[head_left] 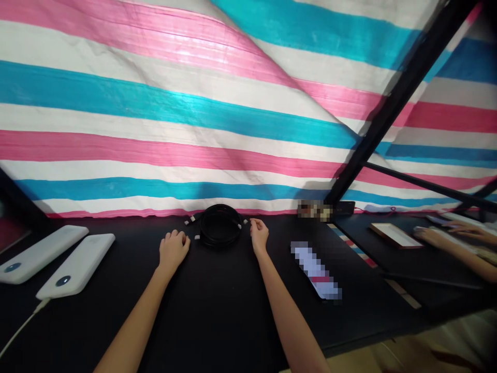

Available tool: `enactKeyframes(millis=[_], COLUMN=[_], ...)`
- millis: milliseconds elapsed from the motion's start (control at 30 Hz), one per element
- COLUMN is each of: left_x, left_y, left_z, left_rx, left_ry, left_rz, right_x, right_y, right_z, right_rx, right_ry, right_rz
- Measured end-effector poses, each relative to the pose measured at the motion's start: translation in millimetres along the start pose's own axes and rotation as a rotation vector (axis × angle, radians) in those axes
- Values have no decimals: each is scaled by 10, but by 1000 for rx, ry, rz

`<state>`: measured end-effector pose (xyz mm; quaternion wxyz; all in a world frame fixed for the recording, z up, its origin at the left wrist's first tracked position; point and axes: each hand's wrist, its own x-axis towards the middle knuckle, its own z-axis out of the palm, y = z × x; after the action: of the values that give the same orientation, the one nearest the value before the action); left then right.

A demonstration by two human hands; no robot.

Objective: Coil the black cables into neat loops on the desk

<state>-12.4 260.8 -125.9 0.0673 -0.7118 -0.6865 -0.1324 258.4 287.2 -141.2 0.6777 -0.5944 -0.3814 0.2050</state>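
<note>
At twelve o'clock lay a coiled black cable (220, 242), the left hand (173, 249) curled at its eight, the right hand (259, 237) half-closed at its three; I couldn't tell if either gripped anything.

My left forearm (142, 316) and right forearm (289, 311) reach forward, angling inward, with my left hand (173, 252) knuckles-up, its fingers curled, and my right hand (260, 236) bent-fingered, its fingertips pointing toward the left.
</note>
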Motion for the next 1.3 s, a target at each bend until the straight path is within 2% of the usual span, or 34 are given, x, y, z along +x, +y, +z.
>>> enactKeyframes(millis=[1300], left_x=[5], left_y=[31], left_z=[-60], left_rx=[-28], left_ry=[-39], left_rz=[-19], right_x=[-1], right_y=[8], right_z=[-2], right_rx=[-65], right_ry=[-12], right_rz=[13])
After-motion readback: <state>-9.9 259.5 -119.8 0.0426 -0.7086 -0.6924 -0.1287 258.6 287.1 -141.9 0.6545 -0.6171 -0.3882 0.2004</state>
